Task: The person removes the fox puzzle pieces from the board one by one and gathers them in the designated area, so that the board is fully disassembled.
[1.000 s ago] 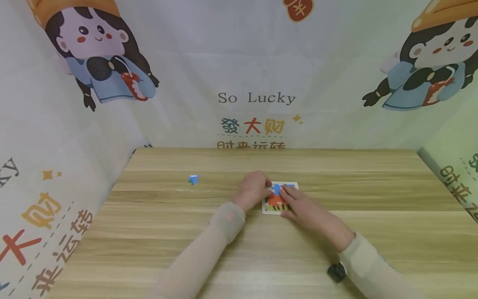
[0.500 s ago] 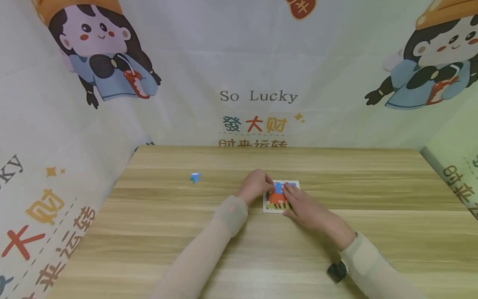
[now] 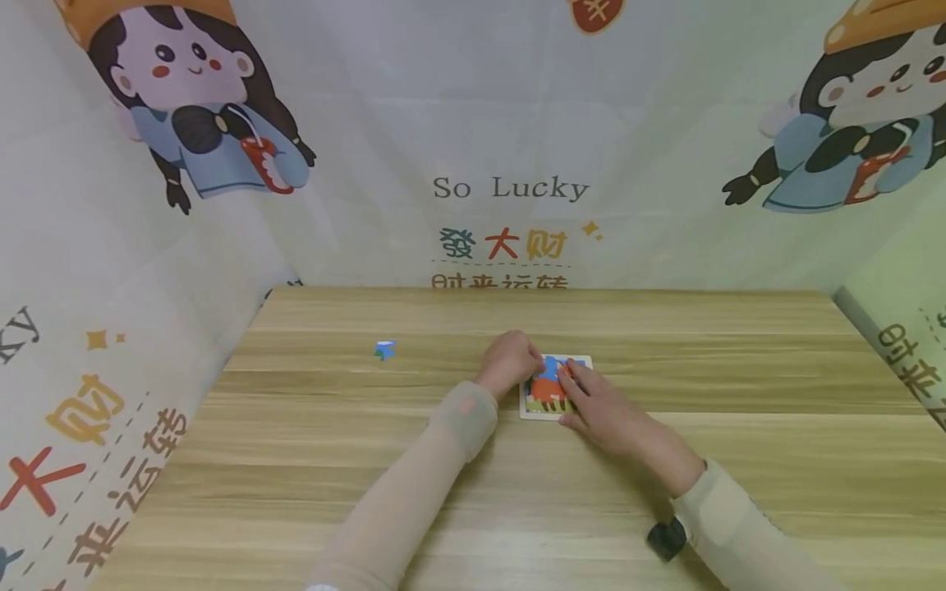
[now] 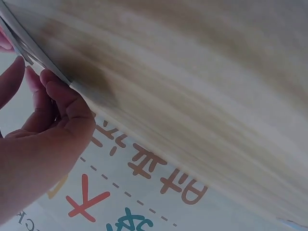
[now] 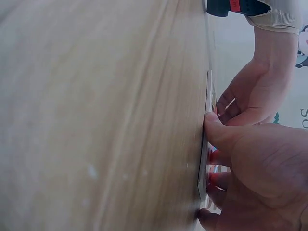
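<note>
On the far left part of the table (image 3: pixel 259 460), one blue puzzle piece (image 3: pixel 384 350) lies loose, well apart from the picture board (image 3: pixel 547 394). Next, the left hand (image 3: pixel 510 361) is at the board's upper left corner with its fingers bent; whether they pinch a further piece cannot be told. The board lies flat to the right of this hand, its white border partly visible; orange, green and blue sections appear fitted. At the right, the right hand (image 3: pixel 609 414) rests with thumb and fingers spread apart, thumb against the near edge, fingers over the right-hand side. Judged from this layout, assembly is well advanced: the loose piece remains to be placed, and the upper left area appears unfinished. Covered areas cannot be checked.
</note>
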